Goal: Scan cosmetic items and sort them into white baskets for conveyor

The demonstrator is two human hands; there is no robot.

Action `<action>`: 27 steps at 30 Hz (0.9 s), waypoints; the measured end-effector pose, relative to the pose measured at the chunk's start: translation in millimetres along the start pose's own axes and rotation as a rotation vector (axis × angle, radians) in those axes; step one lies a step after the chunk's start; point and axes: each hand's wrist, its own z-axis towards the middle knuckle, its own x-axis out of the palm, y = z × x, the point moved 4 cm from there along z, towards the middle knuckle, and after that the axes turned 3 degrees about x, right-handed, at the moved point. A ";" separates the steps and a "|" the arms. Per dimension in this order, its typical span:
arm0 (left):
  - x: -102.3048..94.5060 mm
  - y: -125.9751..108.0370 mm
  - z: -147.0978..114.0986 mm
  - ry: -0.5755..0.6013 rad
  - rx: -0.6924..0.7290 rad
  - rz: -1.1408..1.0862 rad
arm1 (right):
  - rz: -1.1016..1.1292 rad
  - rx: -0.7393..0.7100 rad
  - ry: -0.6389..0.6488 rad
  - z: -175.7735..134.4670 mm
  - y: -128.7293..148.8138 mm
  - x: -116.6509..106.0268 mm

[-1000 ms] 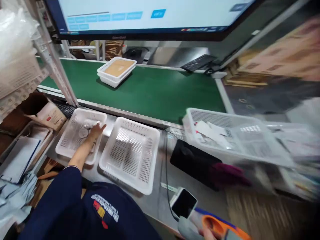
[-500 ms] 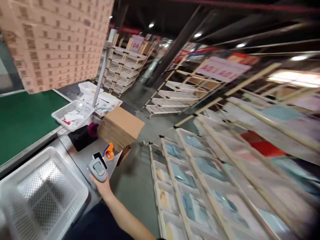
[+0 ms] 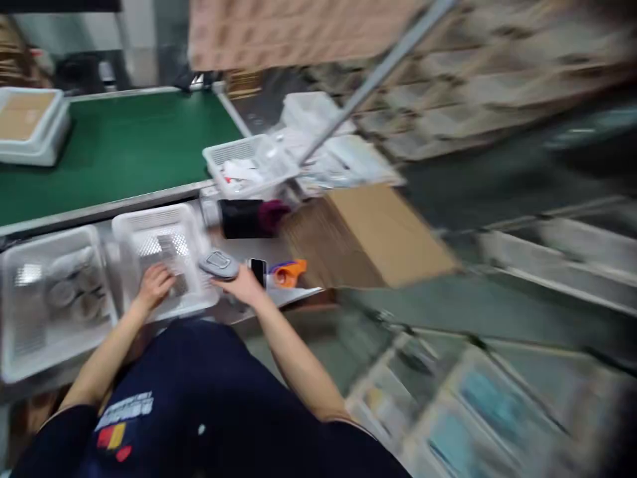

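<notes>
My right hand (image 3: 245,285) is closed around a grey handheld scanner (image 3: 219,264), held over the right rim of a white plastic basket (image 3: 199,292). My left hand (image 3: 156,284) reaches over the near side of that basket, its fingers bent and smeared by motion. Whether anything is in those fingers I cannot make out. To the left stands a second white basket (image 3: 20,358) with several round, blurred items in it. A phone (image 3: 257,271) and an orange tape dispenser (image 3: 289,273) lie on the bench just right of my right hand.
Behind the baskets runs a green conveyor belt (image 3: 149,143) carrying white trays (image 3: 50,149). A black item (image 3: 243,219), a small white basket (image 3: 219,159) and stacked cardboard (image 3: 393,232) lie along the bench. A metal pole (image 3: 378,73) slants above; shelves of bins (image 3: 383,398) stand right.
My view has swung left and down, bringing the second basket and my left hand into sight. The scanner stays in my right hand, now beside the basket rim.
</notes>
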 end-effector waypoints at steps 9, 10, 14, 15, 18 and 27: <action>8.7 23.0 -93.3 0.272 -0.032 0.273 | -0.289 0.152 0.313 57.5 -16.8 38.2; 5.9 25.4 -104.5 0.238 -0.078 0.276 | -0.349 0.156 0.315 59.1 -21.4 43.1; -34.3 51.7 -165.8 -0.075 -0.395 0.313 | -0.501 0.144 0.251 61.4 -40.5 51.4; -47.4 59.4 -181.0 -0.175 -0.494 0.337 | -0.533 0.141 0.229 61.1 -44.4 51.6; -73.5 73.5 -206.7 -0.353 -0.671 0.405 | -0.612 0.137 0.195 60.5 -52.3 53.0; 0.3 37.5 -169.8 0.144 -0.344 0.319 | -0.736 0.064 0.188 62.0 -46.6 67.9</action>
